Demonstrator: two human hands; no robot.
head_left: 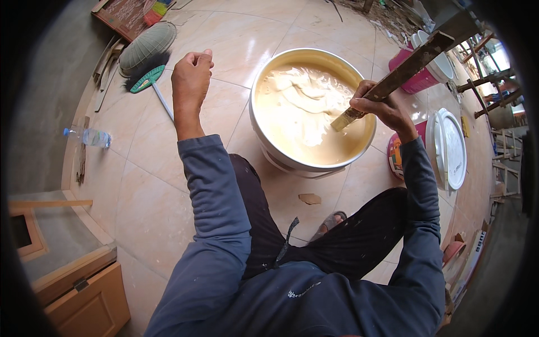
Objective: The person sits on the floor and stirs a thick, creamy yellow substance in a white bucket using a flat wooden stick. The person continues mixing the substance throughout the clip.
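A large white bucket stands on the floor in front of me, holding thick cream-coloured paint with folds and swirls on its surface. My right hand grips a long, stained wooden stick at the bucket's right rim. The stick leans, its lower end dipping into the paint and its upper end pointing to the far right. My left hand is raised to the left of the bucket, apart from it, with fingers curled into a loose fist and nothing visible in them.
On the left are a green-headed broom, a woven conical hat and a plastic water bottle. To the right stand a lidded bucket and pink buckets. A small brown scrap lies near my foot.
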